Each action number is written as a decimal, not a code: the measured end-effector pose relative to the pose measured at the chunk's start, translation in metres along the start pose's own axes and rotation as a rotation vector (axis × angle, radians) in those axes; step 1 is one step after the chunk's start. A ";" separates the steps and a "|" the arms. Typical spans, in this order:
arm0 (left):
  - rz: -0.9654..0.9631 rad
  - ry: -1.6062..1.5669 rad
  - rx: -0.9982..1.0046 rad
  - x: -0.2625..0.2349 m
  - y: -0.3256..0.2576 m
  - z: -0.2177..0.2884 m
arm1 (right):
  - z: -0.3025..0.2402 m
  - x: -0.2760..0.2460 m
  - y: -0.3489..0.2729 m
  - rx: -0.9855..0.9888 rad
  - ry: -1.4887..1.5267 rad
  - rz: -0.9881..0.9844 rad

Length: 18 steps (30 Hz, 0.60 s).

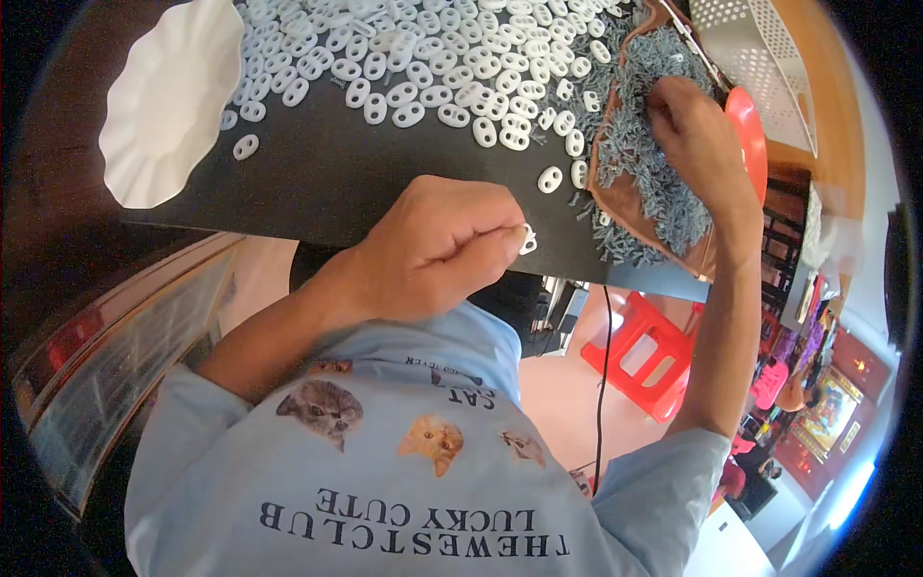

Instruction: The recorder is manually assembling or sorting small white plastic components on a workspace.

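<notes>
Near the front edge of the dark table, my left hand (437, 245) is closed, pinching a small white two-hole oval piece (530, 242) between thumb and forefinger. My right hand (697, 130) dips into a heap of tiny grey-blue branched pieces (644, 125) at the right. Its fingers are drawn together, and whatever they pinch is too small to name. The heap lies on a brown tray or sheet (625, 197) with a raised edge. Many more white two-hole oval pieces (418, 72) spread across the far side of the table, some straying close to the heap.
A white scalloped dish (173, 101) stands at the far left. To the right are a red round rim (747, 139) and a white perforated basket (760, 48). Below the table edge stands a red plastic stool (642, 356), with a black cable (604, 385) hanging beside it.
</notes>
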<state>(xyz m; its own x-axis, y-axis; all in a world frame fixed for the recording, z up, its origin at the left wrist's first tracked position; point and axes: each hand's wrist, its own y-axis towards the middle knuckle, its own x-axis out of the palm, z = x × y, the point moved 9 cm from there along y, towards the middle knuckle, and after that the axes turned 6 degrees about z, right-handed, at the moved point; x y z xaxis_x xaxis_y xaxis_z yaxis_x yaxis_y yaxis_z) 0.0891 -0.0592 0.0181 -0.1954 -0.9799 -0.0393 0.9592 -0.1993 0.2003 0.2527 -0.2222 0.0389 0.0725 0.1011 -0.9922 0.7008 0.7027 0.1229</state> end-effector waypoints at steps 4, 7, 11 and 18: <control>0.020 -0.043 -0.076 -0.002 -0.002 -0.003 | 0.001 -0.025 -0.005 0.030 0.075 0.114; 0.030 -0.058 -0.118 -0.004 -0.003 -0.004 | -0.003 -0.042 -0.010 0.208 0.194 0.077; 0.068 -0.212 -0.171 -0.003 -0.006 -0.012 | -0.024 -0.051 -0.019 0.226 0.389 0.129; 0.084 -0.276 -0.272 -0.002 -0.006 -0.015 | -0.083 -0.049 -0.027 0.247 0.650 0.114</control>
<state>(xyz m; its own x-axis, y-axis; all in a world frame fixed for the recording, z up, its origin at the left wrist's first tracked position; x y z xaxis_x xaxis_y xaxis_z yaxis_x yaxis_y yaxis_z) 0.0871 -0.0565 0.0023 -0.1258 -0.9630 0.2381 0.9861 -0.1476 -0.0760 0.1712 -0.1877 0.0860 -0.2300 0.6188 -0.7511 0.8602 0.4902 0.1404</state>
